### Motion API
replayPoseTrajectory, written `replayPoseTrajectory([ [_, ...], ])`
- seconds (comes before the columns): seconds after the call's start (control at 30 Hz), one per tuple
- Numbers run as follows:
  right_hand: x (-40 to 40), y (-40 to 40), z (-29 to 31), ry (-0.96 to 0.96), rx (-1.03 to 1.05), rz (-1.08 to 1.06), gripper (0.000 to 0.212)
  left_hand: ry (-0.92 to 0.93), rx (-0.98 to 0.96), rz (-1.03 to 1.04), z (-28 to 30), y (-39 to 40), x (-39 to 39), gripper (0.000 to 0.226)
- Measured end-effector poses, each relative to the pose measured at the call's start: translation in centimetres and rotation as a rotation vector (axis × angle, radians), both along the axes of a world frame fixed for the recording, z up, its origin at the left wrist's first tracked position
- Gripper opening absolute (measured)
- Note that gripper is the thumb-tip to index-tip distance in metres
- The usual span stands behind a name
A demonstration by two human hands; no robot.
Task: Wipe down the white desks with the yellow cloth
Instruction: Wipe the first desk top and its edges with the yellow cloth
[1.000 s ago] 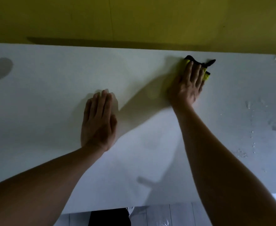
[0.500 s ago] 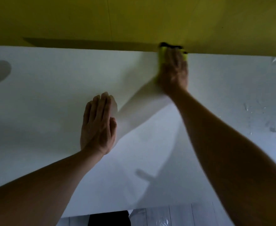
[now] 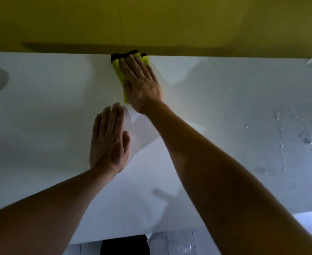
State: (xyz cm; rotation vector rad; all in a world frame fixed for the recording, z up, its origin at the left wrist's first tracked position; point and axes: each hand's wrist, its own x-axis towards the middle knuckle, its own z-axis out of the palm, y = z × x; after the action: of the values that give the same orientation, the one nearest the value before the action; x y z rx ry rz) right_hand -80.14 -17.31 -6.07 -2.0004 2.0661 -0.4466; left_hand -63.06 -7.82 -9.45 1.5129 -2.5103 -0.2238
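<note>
While the flat right hand (image 3: 142,85) presses the cloth (image 3: 118,70), water droplets (image 3: 282,144) lie nearby.

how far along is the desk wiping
Partway. Done, by the look of it: the middle of the white desk shows no drops. In hand: the right hand presses the yellow cloth at the far edge. Left: water droplets on the right side.

far: yellow wall (image 3: 169,21) blocks | right: water droplets (image 3: 282,140) on desk (image 3: 41,126)
</note>
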Motion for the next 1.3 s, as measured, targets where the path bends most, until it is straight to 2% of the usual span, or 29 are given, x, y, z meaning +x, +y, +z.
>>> replayPoseTrajectory([
  [0.07,-3.4,1.0,-0.2,0.025,-0.006,-0.105,0.059,0.004,-0.005,-0.004,0.0,-0.1,0.0,0.067],
  [0.23,-16.0,5.0,-1.2,0.116,0.051,-0.524,0.07,-0.003,-0.02,0.001,-0.1,-0.2,-0.2,0.068],
  [0.33,-17.4,6.8,-0.6,0.082,0.107,-0.614,0.075,-0.008,-0.03,-0.006,-0.2,-0.4,-0.4,0.068],
  [0.43,-11.2,8.4,-0.9,0.029,-0.004,-0.546,0.061,-0.013,-0.03,-0.016,-0.3,-0.6,-0.3,0.069],
  [0.5,-5.1,10.6,-1.4,0.02,-0.125,-0.416,0.055,0.004,-0.032,-0.02,-0.3,-0.5,-0.3,0.068],
  [0.57,-0.4,13.1,-1.7,0.011,-0.139,-0.281,0.056,0.024,-0.049,-0.018,-0.2,-0.4,-0.2,0.064],
  [0.63,0.8,15.3,-2.1,0.069,-0.053,-0.168,0.06,0.028,-0.046,-0.023,-0.2,-0.2,-0.2,0.063],
  [0.7,-1.2,16.8,-2.3,0.135,-0.065,-0.106,0.06,0.017,-0.025,-0.019,0.0,-0.2,-0.3,0.065],
  [0.8,-5.8,19.6,-2.3,0.072,-0.126,-0.313,0.058,-0.007,0.015,-0.014,0.4,-0.3,-0.2,0.068],
  [0.9,-9.1,22.7,-2.1,0.038,-0.085,-0.514,0.059,-0.01,0.0,-0.019,0.4,-0.2,-0.3,0.068],
  [1.03,-5.9,24.7,-2.1,0.011,-0.102,-0.621,0.059,-0.069,-0.027,-0.011,0.3,0.3,-0.7,0.067],
  [1.2,3.7,30.7,-1.7,-0.087,-0.103,-0.346,0.055,-0.099,0.046,0.083,1.0,0.9,-1.9,0.063],
  [1.3,3.6,33.3,-1.5,-0.074,-0.05,-0.225,0.056,-0.052,0.057,0.043,1.5,3.5,-2.7,0.066],
])
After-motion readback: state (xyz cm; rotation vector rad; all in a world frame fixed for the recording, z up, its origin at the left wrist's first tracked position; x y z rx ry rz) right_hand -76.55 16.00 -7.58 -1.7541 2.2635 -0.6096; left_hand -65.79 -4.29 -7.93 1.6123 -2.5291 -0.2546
